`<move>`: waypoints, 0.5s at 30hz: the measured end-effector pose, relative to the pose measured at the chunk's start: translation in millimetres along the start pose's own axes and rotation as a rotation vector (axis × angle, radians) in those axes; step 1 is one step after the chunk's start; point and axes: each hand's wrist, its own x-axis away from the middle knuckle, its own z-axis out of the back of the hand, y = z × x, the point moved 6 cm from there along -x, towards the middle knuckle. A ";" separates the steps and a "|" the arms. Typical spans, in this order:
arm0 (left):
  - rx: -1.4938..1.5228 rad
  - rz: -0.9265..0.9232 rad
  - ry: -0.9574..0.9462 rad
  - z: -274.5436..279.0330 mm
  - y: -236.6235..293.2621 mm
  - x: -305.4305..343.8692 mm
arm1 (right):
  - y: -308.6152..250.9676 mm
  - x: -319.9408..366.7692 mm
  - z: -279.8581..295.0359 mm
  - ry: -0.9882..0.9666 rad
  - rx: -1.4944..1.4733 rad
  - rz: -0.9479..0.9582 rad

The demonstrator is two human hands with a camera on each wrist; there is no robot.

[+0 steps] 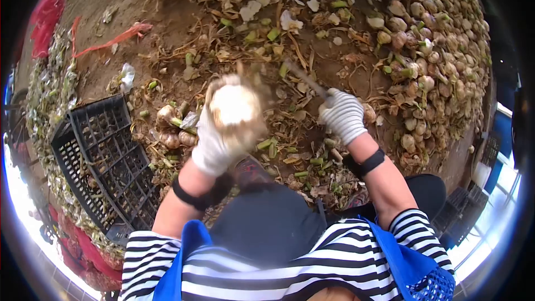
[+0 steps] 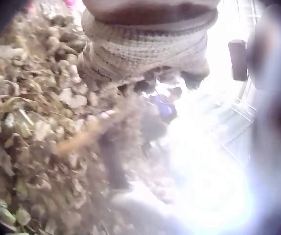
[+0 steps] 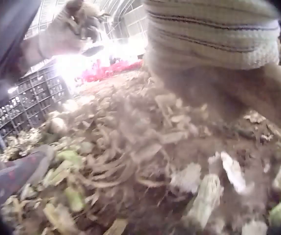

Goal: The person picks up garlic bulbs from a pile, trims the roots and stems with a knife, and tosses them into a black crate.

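Observation:
In the head view my gloved left hand (image 1: 214, 147) grips a garlic bulb (image 1: 237, 106), blurred, with a bright white face turned up and brownish roots or skin around it. To its right, my gloved right hand (image 1: 344, 116) holds a knife (image 1: 306, 79), its narrow blade pointing up and to the left, apart from the bulb. The left wrist view shows the left glove (image 2: 145, 54) from behind, with its fingers mostly hidden. In the right wrist view the right glove (image 3: 214, 36) fills the top, and the knife is out of sight.
A black plastic crate (image 1: 106, 156) stands tilted at the left. Several untrimmed garlic bulbs (image 1: 170, 125) lie beside it. A large garlic heap (image 1: 429, 72) covers the right side. Cut stems and dry skins (image 1: 267, 145) litter the soil, and an orange strip (image 1: 120, 38) lies farther off.

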 end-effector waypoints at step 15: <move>-0.673 0.006 0.278 52.5 37.6 12.3 | -65.2 21.6 17.3 -0.326 -0.270 0.232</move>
